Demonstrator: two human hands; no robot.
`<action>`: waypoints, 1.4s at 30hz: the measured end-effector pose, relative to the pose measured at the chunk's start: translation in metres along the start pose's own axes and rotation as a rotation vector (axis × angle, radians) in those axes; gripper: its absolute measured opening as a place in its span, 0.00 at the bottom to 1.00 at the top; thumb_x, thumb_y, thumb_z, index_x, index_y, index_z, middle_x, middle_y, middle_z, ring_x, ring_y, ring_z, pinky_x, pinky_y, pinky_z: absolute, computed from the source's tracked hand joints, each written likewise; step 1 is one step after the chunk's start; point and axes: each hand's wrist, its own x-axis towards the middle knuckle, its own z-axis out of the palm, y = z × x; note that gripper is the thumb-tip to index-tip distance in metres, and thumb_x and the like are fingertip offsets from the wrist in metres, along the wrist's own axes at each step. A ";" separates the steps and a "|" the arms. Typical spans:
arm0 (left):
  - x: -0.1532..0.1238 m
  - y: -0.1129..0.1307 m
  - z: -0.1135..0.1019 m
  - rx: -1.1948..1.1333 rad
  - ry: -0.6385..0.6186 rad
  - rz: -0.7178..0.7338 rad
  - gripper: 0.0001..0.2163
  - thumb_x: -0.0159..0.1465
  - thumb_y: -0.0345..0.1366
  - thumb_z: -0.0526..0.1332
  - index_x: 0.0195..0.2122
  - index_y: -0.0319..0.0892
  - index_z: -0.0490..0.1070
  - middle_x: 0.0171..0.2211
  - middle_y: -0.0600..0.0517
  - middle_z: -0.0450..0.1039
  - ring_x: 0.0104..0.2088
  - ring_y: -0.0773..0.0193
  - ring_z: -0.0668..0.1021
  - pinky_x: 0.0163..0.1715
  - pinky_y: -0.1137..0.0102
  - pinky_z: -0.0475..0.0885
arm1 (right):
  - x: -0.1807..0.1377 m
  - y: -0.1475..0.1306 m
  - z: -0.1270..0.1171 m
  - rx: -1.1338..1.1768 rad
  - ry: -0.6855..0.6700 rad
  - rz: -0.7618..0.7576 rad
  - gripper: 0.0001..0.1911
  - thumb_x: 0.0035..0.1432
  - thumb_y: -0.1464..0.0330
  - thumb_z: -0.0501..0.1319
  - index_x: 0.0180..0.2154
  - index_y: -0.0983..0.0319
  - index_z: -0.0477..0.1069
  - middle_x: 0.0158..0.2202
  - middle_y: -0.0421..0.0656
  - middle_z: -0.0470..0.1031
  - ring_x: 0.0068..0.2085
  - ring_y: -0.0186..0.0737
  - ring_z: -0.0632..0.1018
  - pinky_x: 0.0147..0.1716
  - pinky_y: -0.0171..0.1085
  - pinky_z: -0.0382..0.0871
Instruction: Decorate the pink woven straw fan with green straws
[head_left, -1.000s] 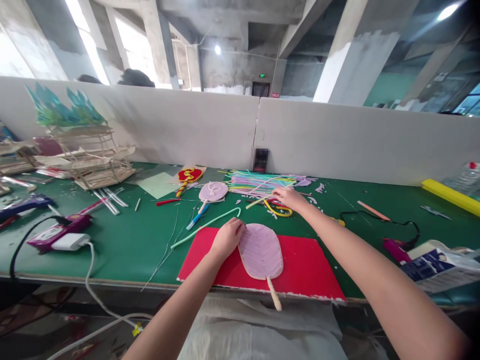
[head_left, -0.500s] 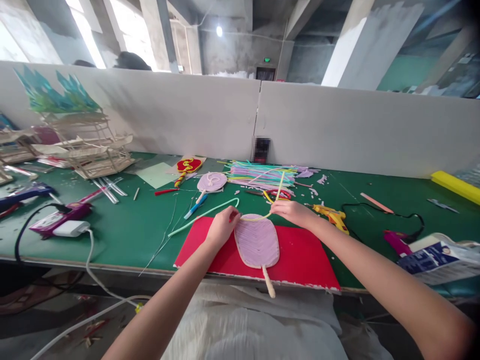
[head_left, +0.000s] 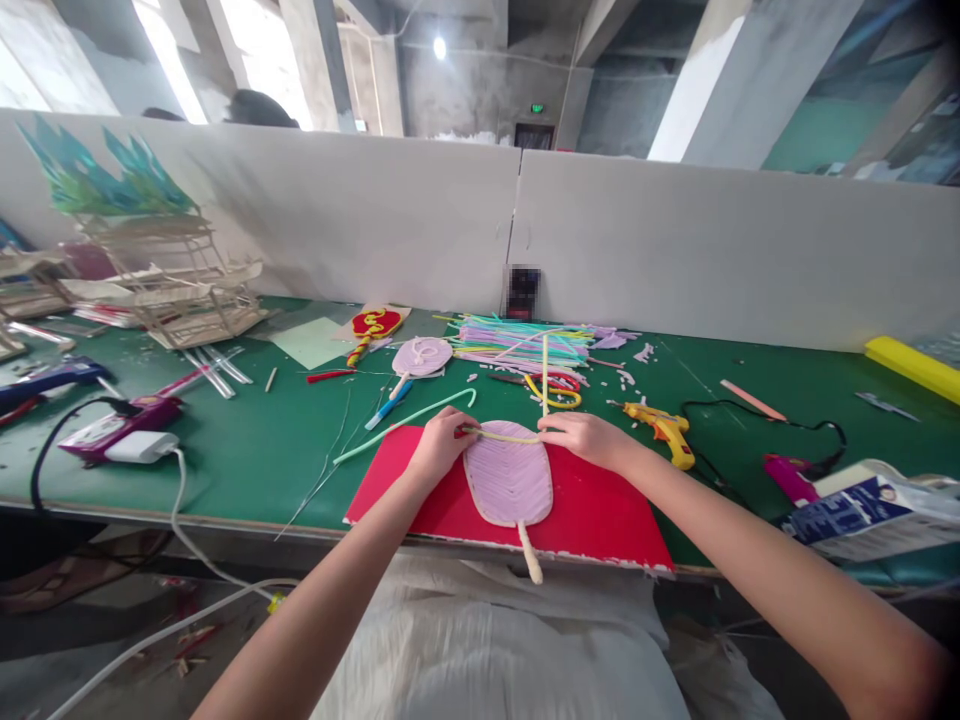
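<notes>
A pale yellow pipe cleaner (head_left: 545, 375) runs between my two hands, its free end sticking up past the right one. My left hand (head_left: 442, 442) pinches one end of it, beside the upper left edge of a lilac fan (head_left: 510, 485). At the fan's upper right, the fingers of my right hand (head_left: 581, 438) are closed on the bend of the pipe cleaner. The stretch between the hands lies across the top of the fan. The fan rests on a red board (head_left: 607, 510), its cream handle (head_left: 529, 555) reaching past the front edge.
Behind the hands lie a bundle of coloured pipe cleaners (head_left: 525, 342), scissors (head_left: 559, 388), a smaller lilac fan (head_left: 422, 356) and a red fan (head_left: 375, 324). A yellow glue gun (head_left: 664, 430) is at right, a power strip (head_left: 124, 430) at left. A white partition (head_left: 675, 250) stands behind.
My right hand has come slightly down and left. The free end of the pipe cleaner now stands straighter, and the part between my hands lies flatter over the fan's top. My view has shifted slightly.
</notes>
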 end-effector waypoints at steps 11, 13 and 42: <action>0.000 0.005 -0.002 -0.053 0.049 0.054 0.05 0.55 0.32 0.59 0.30 0.41 0.74 0.29 0.52 0.71 0.30 0.67 0.73 0.32 0.73 0.68 | 0.017 -0.014 -0.006 0.077 0.123 0.100 0.09 0.60 0.69 0.52 0.38 0.62 0.70 0.38 0.47 0.74 0.42 0.42 0.74 0.44 0.42 0.70; 0.000 0.010 -0.003 -0.083 0.071 0.081 0.05 0.56 0.33 0.59 0.31 0.41 0.73 0.29 0.52 0.70 0.30 0.67 0.73 0.32 0.73 0.68 | 0.021 -0.015 -0.007 0.069 0.154 0.139 0.10 0.61 0.69 0.50 0.37 0.62 0.69 0.34 0.46 0.73 0.40 0.41 0.74 0.43 0.41 0.69; 0.132 0.013 -0.038 -0.079 -0.441 -0.101 0.12 0.48 0.34 0.63 0.35 0.39 0.75 0.24 0.53 0.73 0.27 0.66 0.73 0.27 0.75 0.66 | 0.055 0.052 -0.001 0.451 0.051 0.264 0.11 0.61 0.68 0.53 0.40 0.58 0.74 0.36 0.43 0.75 0.39 0.36 0.73 0.39 0.36 0.68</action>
